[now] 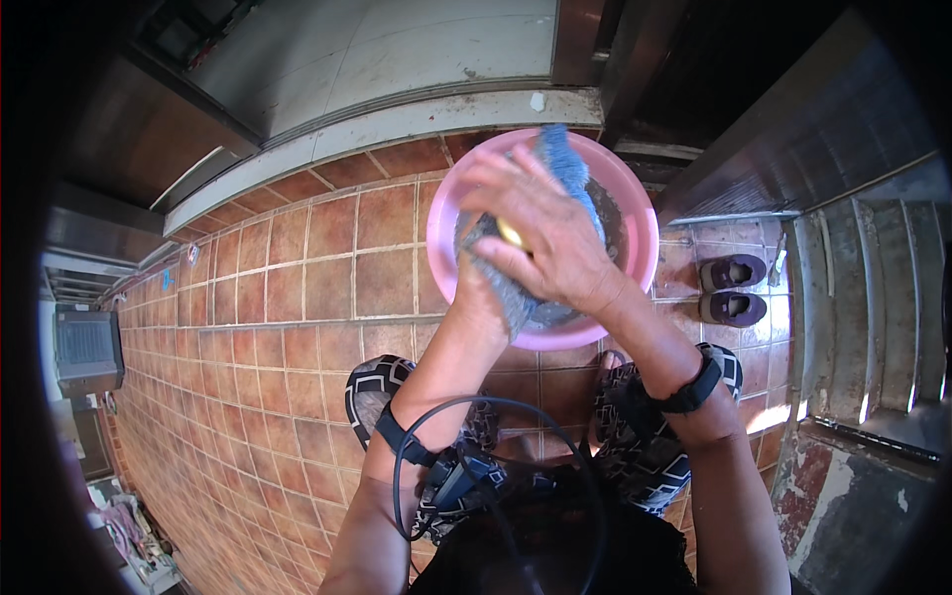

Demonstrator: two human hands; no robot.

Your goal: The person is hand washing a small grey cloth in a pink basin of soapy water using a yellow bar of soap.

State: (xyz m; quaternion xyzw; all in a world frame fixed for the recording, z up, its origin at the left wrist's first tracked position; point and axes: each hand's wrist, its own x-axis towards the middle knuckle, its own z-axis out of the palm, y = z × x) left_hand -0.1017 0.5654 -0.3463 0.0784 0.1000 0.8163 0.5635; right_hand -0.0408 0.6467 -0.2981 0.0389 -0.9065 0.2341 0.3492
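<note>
A pink plastic basin (641,245) stands on the tiled floor before me, with dark, murky water in it. Over the basin, a wet blue-grey cloth (571,167) stretches from the far rim to my left wrist. My left hand (480,290) lies under part of the cloth, its fingers mostly hidden. Above it is my right hand (535,223), blurred, with spread fingers over the cloth and thumb near the left hand. Between the hands shows a small shiny yellow thing (510,232), which I cannot identify. Whether the right fingers grip anything is unclear.
Purple shoes (732,309) stand on the tiles right of the basin. Beyond it runs a raised door sill (387,132). Steps (870,297) are at the far right. A black cable (476,401) loops over my left forearm. My legs flank the near side of the basin.
</note>
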